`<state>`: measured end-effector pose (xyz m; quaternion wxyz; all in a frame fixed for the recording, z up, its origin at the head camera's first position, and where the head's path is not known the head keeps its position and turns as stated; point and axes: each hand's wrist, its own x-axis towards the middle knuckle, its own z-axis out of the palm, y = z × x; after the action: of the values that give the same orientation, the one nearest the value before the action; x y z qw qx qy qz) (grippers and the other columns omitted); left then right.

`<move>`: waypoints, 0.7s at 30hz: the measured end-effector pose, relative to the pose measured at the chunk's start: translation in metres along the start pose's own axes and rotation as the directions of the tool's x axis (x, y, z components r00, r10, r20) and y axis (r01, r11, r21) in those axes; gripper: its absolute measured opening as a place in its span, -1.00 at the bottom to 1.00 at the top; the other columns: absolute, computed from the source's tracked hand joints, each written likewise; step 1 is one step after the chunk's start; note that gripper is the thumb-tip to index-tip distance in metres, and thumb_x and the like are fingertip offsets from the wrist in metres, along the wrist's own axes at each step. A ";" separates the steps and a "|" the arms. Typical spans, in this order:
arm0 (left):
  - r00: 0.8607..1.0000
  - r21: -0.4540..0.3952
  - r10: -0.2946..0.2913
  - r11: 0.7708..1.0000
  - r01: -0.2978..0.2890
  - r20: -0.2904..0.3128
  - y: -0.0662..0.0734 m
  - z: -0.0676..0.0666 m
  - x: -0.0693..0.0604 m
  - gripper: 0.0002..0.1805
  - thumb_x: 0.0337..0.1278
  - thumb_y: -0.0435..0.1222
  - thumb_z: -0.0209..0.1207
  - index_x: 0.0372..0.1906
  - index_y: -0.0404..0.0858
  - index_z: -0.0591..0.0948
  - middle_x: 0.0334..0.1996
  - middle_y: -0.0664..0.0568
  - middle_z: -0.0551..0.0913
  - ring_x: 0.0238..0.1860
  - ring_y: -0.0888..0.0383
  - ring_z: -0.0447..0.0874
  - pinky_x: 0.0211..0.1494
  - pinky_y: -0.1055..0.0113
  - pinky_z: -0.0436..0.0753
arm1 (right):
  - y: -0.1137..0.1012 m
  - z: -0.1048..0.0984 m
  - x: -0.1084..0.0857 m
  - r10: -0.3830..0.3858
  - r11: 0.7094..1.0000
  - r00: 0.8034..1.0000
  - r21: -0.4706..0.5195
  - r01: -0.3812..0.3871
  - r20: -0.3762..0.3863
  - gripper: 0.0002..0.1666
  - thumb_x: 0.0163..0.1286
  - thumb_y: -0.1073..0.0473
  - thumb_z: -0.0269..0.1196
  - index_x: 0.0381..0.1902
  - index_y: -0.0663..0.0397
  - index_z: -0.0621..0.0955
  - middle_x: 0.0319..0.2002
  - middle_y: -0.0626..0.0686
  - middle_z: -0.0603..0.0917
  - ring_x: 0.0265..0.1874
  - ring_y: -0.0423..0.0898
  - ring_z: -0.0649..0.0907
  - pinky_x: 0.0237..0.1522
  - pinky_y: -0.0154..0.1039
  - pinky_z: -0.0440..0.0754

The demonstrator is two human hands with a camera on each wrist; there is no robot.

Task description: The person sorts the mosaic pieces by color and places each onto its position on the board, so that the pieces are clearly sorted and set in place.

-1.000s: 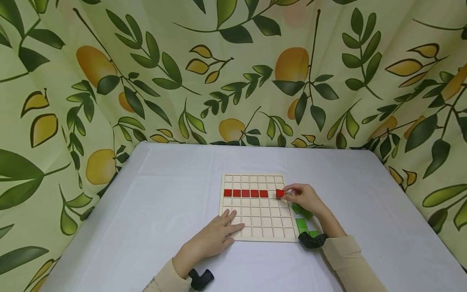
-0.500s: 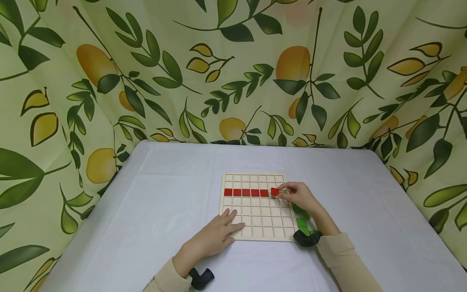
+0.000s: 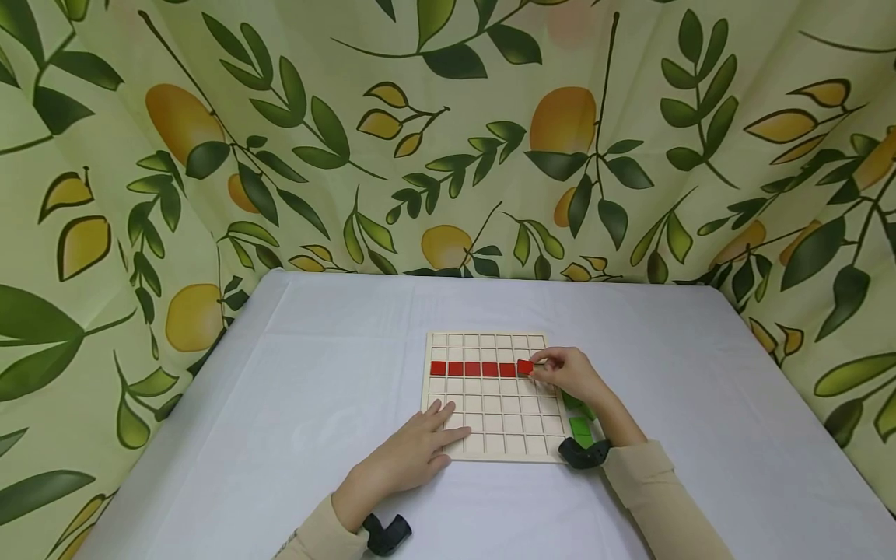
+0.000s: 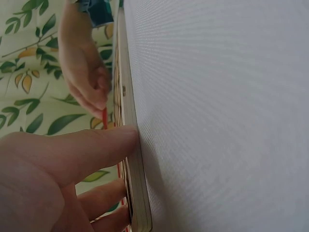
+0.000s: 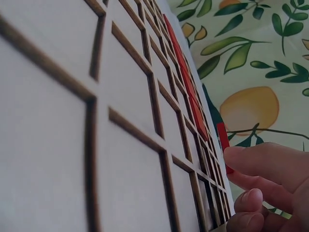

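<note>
A pale wooden grid board point(image 3: 490, 447) lies on the white table, a row of several red square tiles point(image 3: 472, 369) set across its cells. Between thumb and fingers my right hand point(image 3: 568, 373) pinches one more red tile point(image 3: 525, 367), at the right end of that row; in the right wrist view this tile point(image 5: 223, 137) stands edge-on, a little off the board. My left hand point(image 3: 413, 451) rests on the board's near left corner with fingers spread. Seen from the left wrist, the thumb point(image 4: 96, 150) touches the board's edge point(image 4: 133, 125).
Several green tiles point(image 3: 580, 430) lie right of the board, partly hidden by my right arm. Black wrist devices point(image 3: 387, 535) are strapped on both wrists. A curtain point(image 3: 448, 155) printed with leaves and fruit hangs behind the white-covered table point(image 3: 336, 350).
My right hand has carried the red tile leftward, from the right end of the row to beside the other red tiles. The left hand has stayed in place.
</note>
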<state>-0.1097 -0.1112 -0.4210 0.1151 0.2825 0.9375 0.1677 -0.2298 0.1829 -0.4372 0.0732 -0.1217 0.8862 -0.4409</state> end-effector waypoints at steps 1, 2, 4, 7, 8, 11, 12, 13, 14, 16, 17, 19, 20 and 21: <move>1.000 -0.001 -0.001 1.000 0.001 0.000 0.000 0.000 0.000 -0.50 0.30 -0.25 0.10 0.34 0.04 0.44 0.48 -0.16 0.24 0.52 -0.17 0.14 0.49 -0.12 0.29 | 0.000 0.000 0.001 -0.001 1.000 1.000 -0.007 0.001 0.002 -0.74 0.21 0.30 0.32 -0.16 0.36 0.65 -0.57 -0.06 0.44 -0.57 -0.27 0.36 -0.58 -0.44 0.32; 1.000 -0.002 -0.002 1.000 0.002 0.000 0.000 0.000 0.000 -0.50 0.30 -0.25 0.10 0.34 0.04 0.44 0.48 -0.16 0.24 0.52 -0.17 0.14 0.49 -0.12 0.29 | 0.000 0.000 0.001 -0.003 1.000 1.000 -0.014 0.003 0.004 -0.74 0.20 0.30 0.32 -0.16 0.37 0.65 -0.57 -0.06 0.44 -0.57 -0.27 0.36 -0.58 -0.44 0.32; 1.000 -0.004 -0.005 1.000 0.005 0.001 0.000 0.001 0.000 -0.50 0.30 -0.24 0.10 0.34 0.05 0.44 0.48 -0.15 0.23 0.52 -0.17 0.13 0.49 -0.12 0.29 | 0.001 0.000 0.002 -0.004 1.000 1.000 -0.029 0.004 0.008 -0.74 0.19 0.30 0.32 -0.17 0.36 0.65 -0.56 -0.05 0.46 -0.56 -0.26 0.36 -0.57 -0.44 0.32; 1.000 -0.005 -0.007 1.000 0.007 0.003 0.000 0.001 0.000 -0.50 0.31 -0.24 0.10 0.34 0.06 0.44 0.49 -0.14 0.23 0.53 -0.16 0.12 0.50 -0.12 0.28 | 0.000 -0.001 0.003 -0.009 0.999 1.000 -0.052 0.009 0.011 -0.74 0.19 0.31 0.33 -0.17 0.36 0.65 -0.55 -0.03 0.48 -0.55 -0.24 0.38 -0.57 -0.44 0.32; 1.000 -0.004 -0.008 1.000 0.008 0.004 0.000 0.001 0.000 -0.50 0.31 -0.24 0.10 0.34 0.06 0.44 0.49 -0.14 0.23 0.53 -0.15 0.12 0.50 -0.11 0.28 | 0.000 -0.002 0.003 -0.010 0.998 1.000 -0.059 0.011 0.013 -0.74 0.18 0.31 0.32 -0.17 0.37 0.65 -0.55 -0.02 0.49 -0.55 -0.23 0.38 -0.57 -0.44 0.32; 1.000 -0.002 -0.008 1.000 0.008 0.005 0.001 0.000 0.000 -0.50 0.31 -0.24 0.10 0.34 0.06 0.44 0.49 -0.14 0.23 0.53 -0.15 0.12 0.50 -0.11 0.28 | -0.001 -0.003 0.003 -0.008 0.997 1.000 -0.072 0.009 0.020 -0.73 0.19 0.30 0.33 -0.16 0.37 0.65 -0.54 -0.01 0.51 -0.55 -0.22 0.38 -0.58 -0.44 0.32; 1.000 -0.002 -0.008 1.000 0.008 0.005 0.001 0.000 0.000 -0.50 0.31 -0.24 0.10 0.34 0.06 0.44 0.49 -0.14 0.23 0.53 -0.15 0.13 0.50 -0.11 0.28 | -0.002 -0.003 0.004 -0.005 0.997 1.000 -0.073 0.007 0.020 -0.73 0.18 0.30 0.33 -0.16 0.36 0.65 -0.54 -0.01 0.52 -0.55 -0.23 0.39 -0.59 -0.44 0.33; 1.000 -0.002 -0.007 1.000 0.007 0.005 0.001 0.000 0.000 -0.50 0.31 -0.24 0.10 0.34 0.05 0.44 0.49 -0.14 0.23 0.53 -0.15 0.13 0.50 -0.11 0.28 | -0.002 -0.004 0.004 -0.009 0.997 1.000 -0.077 0.011 0.024 -0.72 0.19 0.30 0.33 -0.16 0.37 0.65 -0.54 0.01 0.52 -0.56 -0.23 0.38 -0.59 -0.44 0.33; 1.000 -0.003 -0.007 1.000 0.007 0.004 0.001 0.000 0.000 -0.50 0.31 -0.24 0.10 0.34 0.05 0.44 0.49 -0.14 0.23 0.53 -0.15 0.13 0.50 -0.11 0.28 | -0.002 -0.004 0.004 -0.008 0.997 1.000 -0.076 0.010 0.027 -0.72 0.18 0.30 0.33 -0.16 0.37 0.65 -0.54 0.01 0.52 -0.56 -0.23 0.38 -0.60 -0.44 0.32; 1.000 -0.005 -0.007 1.000 0.007 0.004 0.001 0.000 0.000 -0.50 0.31 -0.24 0.10 0.34 0.05 0.44 0.49 -0.14 0.23 0.53 -0.15 0.13 0.50 -0.11 0.28 | -0.002 -0.003 0.005 -0.004 0.997 1.000 -0.077 0.006 0.027 -0.73 0.18 0.30 0.33 -0.17 0.37 0.65 -0.54 0.01 0.53 -0.58 -0.25 0.38 -0.61 -0.45 0.32; 1.000 -0.005 -0.007 1.000 0.007 0.004 0.001 0.000 0.000 -0.50 0.31 -0.24 0.10 0.34 0.05 0.44 0.49 -0.14 0.23 0.53 -0.15 0.12 0.50 -0.11 0.28 | -0.001 -0.003 0.005 -0.012 0.996 0.999 -0.082 0.014 0.031 -0.73 0.18 0.30 0.33 -0.17 0.37 0.65 -0.55 0.02 0.53 -0.59 -0.25 0.38 -0.61 -0.44 0.32; 1.000 -0.007 -0.007 1.000 0.007 0.005 0.000 0.000 0.000 -0.50 0.31 -0.24 0.10 0.34 0.05 0.44 0.49 -0.14 0.23 0.53 -0.15 0.12 0.50 -0.11 0.27 | -0.001 -0.003 0.005 -0.022 0.996 0.999 -0.089 0.025 0.035 -0.72 0.18 0.31 0.33 -0.17 0.38 0.65 -0.56 0.04 0.54 -0.61 -0.26 0.38 -0.62 -0.44 0.33; 1.000 -0.006 -0.007 1.000 0.007 0.005 0.000 0.000 0.000 -0.50 0.31 -0.25 0.10 0.34 0.05 0.44 0.49 -0.14 0.23 0.53 -0.15 0.12 0.50 -0.11 0.27 | 0.000 -0.003 0.005 -0.017 0.996 0.999 -0.088 0.019 0.033 -0.73 0.17 0.31 0.33 -0.17 0.37 0.65 -0.56 0.03 0.55 -0.62 -0.27 0.38 -0.62 -0.45 0.33; 1.000 -0.006 -0.007 1.000 0.007 0.005 0.000 0.000 0.000 -0.50 0.30 -0.25 0.10 0.34 0.05 0.44 0.49 -0.14 0.23 0.53 -0.15 0.12 0.50 -0.11 0.27 | 0.000 -0.003 0.005 -0.018 0.996 0.999 -0.091 0.021 0.034 -0.73 0.17 0.31 0.34 -0.17 0.37 0.65 -0.56 0.03 0.55 -0.62 -0.26 0.38 -0.63 -0.45 0.33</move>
<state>-0.1093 -0.1113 -0.4206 0.1190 0.2791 0.9377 0.1695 -0.2358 0.1837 -0.4356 0.0779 -0.1407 0.9030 -0.3983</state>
